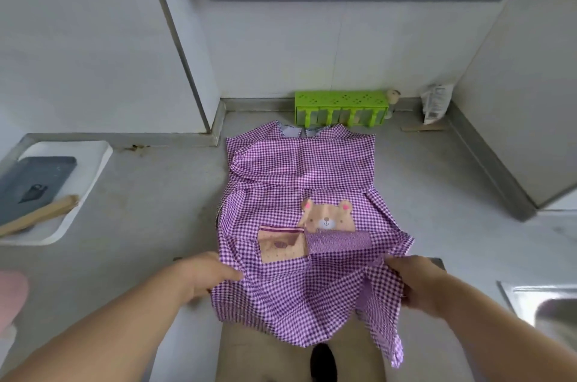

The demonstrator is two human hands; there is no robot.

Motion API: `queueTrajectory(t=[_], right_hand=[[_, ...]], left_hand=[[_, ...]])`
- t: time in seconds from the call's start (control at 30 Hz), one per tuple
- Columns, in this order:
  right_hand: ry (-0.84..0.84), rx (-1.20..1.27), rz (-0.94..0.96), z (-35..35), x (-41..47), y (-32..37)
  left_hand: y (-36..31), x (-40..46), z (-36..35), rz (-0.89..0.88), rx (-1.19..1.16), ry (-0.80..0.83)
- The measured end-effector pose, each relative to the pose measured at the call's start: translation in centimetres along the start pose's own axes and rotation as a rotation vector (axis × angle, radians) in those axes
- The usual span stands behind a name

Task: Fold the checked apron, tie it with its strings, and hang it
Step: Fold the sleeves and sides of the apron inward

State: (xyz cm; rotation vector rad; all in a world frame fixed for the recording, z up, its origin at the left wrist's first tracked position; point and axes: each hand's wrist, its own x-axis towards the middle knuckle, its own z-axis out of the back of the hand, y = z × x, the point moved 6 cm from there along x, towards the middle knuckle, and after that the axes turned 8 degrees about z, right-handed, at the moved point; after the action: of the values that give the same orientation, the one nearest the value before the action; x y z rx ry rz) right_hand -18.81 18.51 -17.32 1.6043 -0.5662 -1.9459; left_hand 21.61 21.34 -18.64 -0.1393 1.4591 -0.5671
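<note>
**Two hands at the lower edge of the checked apron**

The right hand [418, 283] has its grip clamped on the right lower corner of the checked apron [299, 194]: the fingers are curled around a bunch of the cloth, and a loose flap hangs down from this grip over the front edge of the worktop [140, 194]. The left hand [203, 275] lies at the left lower edge of the apron. Its fingers touch the cloth there, but whether this grip is clamped on the hem or only rests on it I cannot tell, because the fingers are blurred.

The apron lies between the two hands and stretches away from them, flat on the worktop, with the neck end far from the person and the hem near the person, partly over the edge. On its front there is one bear picture [327, 216] and below it two pockets side by side.

Beyond the neck end, against the wall, stands one green rack [342, 108]. One white packet [435, 102] leans in the right corner. To the left there is one white tray [90, 157], which carries one dark flat object [34, 182] and one wooden stick [40, 216].
</note>
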Motion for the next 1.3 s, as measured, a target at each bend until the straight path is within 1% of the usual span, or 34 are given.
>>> queueTrajectory(t=[0.1, 0.13, 0.2, 0.23, 0.27, 0.3, 0.33, 0.4, 0.43, 0.47, 0.5, 0.57, 0.63, 0.67, 0.7, 0.73, 0.77, 0.8, 0.87, 0.93, 1.0, 1.1, 1.13, 1.17, 1.23, 1.27, 1.3], right_hand=[[-0.047, 0.245, 0.045, -0.4, -0.4, 1.5], [-0.066, 0.268, 0.059, -0.4, -0.8, 2.0], [-0.12, 0.18, 0.091, -0.4, -1.7, 2.6], [-0.139, 0.141, 0.102, -0.4, -2.0, 2.7], [-0.148, 0.113, 0.103, -0.5, -2.5, 2.8], [-0.157, 0.112, 0.104, -0.6, -2.7, 2.7], [-0.167, 0.111, 0.112, -0.6, -2.8, 2.7], [-0.176, 0.09, 0.181, -0.8, -3.5, 3.4], [-0.178, 0.074, 0.227, -0.9, -3.8, 3.9], [-0.192, 0.075, 0.272, -0.9, -4.3, 4.5], [-0.21, 0.094, 0.317, -0.9, -4.8, 4.9], [-0.214, 0.118, 0.386, -1.0, -6.2, 5.6], [-0.125, 0.1, 0.443, -1.6, -7.2, 6.1], [-0.065, 0.069, 0.464, -1.9, -7.7, 6.2], [-0.019, 0.02, 0.494, -2.2, -8.0, 6.3], [0.002, -0.075, 0.542, -2.4, -8.4, 6.4], [-0.009, -0.206, 0.615, -2.4, -8.7, 6.5], [-0.036, -0.339, 0.693, -2.4, -8.9, 6.8], [-0.104, -0.593, 0.793, -2.3, -8.9, 6.9], [-0.176, -0.805, 0.848, -2.2, -8.5, 6.8], [-0.193, -0.919, 0.876, -2.1, -8.5, 6.7], [-0.219, -0.953, 0.897, -1.7, -8.4, 6.9], [-0.24, -0.947, 0.917, -1.5, -8.2, 7.0], [-0.266, -0.942, 0.95, -1.2, -7.9, 7.0], [-0.342, -0.906, 1.024, -0.6, -7.3, 7.0], [-0.394, -0.885, 1.042, -0.1, -7.2, 7.0], [-0.441, -0.879, 1.053, 0.2, -7.3, 7.0]], left_hand=[[-1.2, -0.5, -0.3, -0.066, -0.14, -0.085], [-1.5, -0.4, -0.1, -0.083, -0.211, -0.122], [-1.6, 0.3, 1.2, -0.091, -0.294, -0.261], [-1.2, 1.6, 2.5, -0.111, -0.325, -0.374], [-0.6, 3.6, 3.9, -0.13, -0.347, -0.455], [-0.5, 3.5, 4.7, -0.14, -0.374, -0.531], [-1.2, 1.8, 4.6, -0.156, -0.394, -0.577], [-3.3, -2.6, 3.2, -0.232, -0.373, -0.592], [-4.2, -4.1, 2.4, -0.279, -0.317, -0.564], [-5.1, -5.3, 1.6, -0.327, -0.279, -0.499], [-5.3, -5.2, 1.2, -0.347, -0.291, -0.388], [-5.5, -5.8, 0.1, -0.322, -0.368, -0.129], [-5.3, -6.2, -0.7, -0.247, -0.481, 0.122], [-5.4, -6.6, -1.0, -0.227, -0.516, 0.216], [-5.5, -6.8, -1.2, -0.226, -0.527, 0.29], [-5.7, -7.0, -1.4, -0.233, -0.507, 0.316], [-6.0, -7.0, -1.4, -0.266, -0.427, 0.275], [-6.3, -7.0, -1.3, -0.327, -0.269, 0.18], [-7.0, -7.0, -1.1, -0.47, 0.153, -0.048], [-7.8, -7.6, -0.9, -0.606, 0.491, -0.273], [-8.4, -8.2, -1.2, -0.739, 0.711, -0.381], [-8.9, -8.5, -1.8, -0.867, 1.078, -0.507], [-9.1, -8.7, -2.0, -0.916, 1.153, -0.538], [-9.3, -9.1, -2.1, -1.005, 1.193, -0.577], [-9.3, -9.7, -2.2, -1.193, 1.194, -0.692], [-9.2, -9.8, -2.1, -1.255, 1.178, -0.774], [-9.2, -9.7, -1.8, -1.255, 1.149, -0.85]])
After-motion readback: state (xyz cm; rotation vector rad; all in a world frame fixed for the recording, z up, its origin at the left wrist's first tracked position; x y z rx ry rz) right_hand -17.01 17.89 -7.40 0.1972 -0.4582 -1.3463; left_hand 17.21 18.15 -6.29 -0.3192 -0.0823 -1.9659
